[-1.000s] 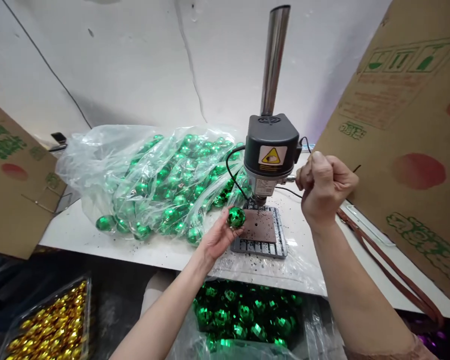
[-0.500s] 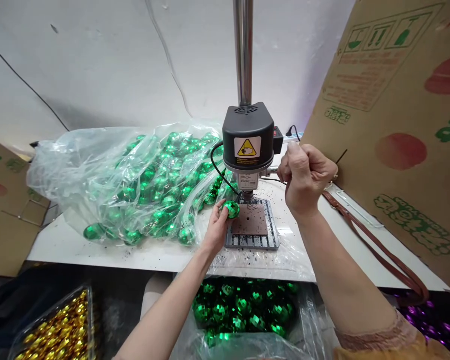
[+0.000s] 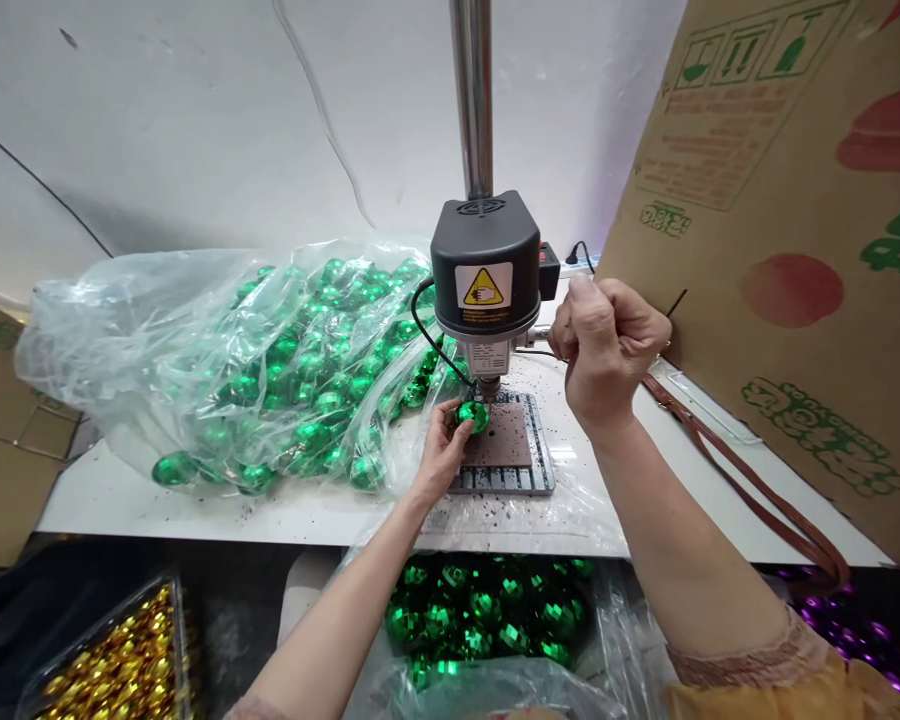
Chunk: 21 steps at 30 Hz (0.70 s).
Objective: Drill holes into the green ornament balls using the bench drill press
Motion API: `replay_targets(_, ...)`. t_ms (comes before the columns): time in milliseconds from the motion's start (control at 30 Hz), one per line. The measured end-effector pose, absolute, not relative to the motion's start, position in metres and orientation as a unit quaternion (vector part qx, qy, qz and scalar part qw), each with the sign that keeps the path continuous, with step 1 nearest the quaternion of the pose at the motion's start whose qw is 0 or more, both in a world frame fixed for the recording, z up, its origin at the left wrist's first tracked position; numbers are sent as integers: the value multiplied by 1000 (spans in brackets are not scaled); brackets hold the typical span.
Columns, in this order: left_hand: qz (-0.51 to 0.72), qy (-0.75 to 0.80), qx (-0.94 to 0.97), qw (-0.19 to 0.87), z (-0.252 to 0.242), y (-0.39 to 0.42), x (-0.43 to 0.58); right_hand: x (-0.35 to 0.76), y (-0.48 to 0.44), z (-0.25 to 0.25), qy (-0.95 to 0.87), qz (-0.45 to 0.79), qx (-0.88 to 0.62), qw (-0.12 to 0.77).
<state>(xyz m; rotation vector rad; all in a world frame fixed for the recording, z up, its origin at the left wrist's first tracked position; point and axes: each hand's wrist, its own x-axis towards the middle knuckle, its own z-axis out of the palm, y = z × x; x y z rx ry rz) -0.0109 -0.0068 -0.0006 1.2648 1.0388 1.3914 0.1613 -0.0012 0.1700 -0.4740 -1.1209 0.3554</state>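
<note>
Left hand: fingers pinch green ball just below drill press chuck, held from the left, probably keeping skin off the axis. Ball-to-tool contact: can't tell. Right hand: fingers clenched on lever, right of drill press, presumably for leverage. Bagged balls left of drill press, likely for reach.

A white, scuffed wall rises behind a white table. A dark cord slants down the wall's left part; a pale line wavers down nearer the middle. Brown printed cartons flank the table. The floor is dark, and light glints off the table
</note>
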Motion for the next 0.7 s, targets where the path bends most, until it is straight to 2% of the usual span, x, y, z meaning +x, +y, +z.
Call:
replay_targets(433,535,413,549,491,-2,-2,-4,161,-1,171,-531,160,-225,801)
replay_targets(700,516,427,583,460,-6,-2,-4,161,-2,171,-532,154,-222,802)
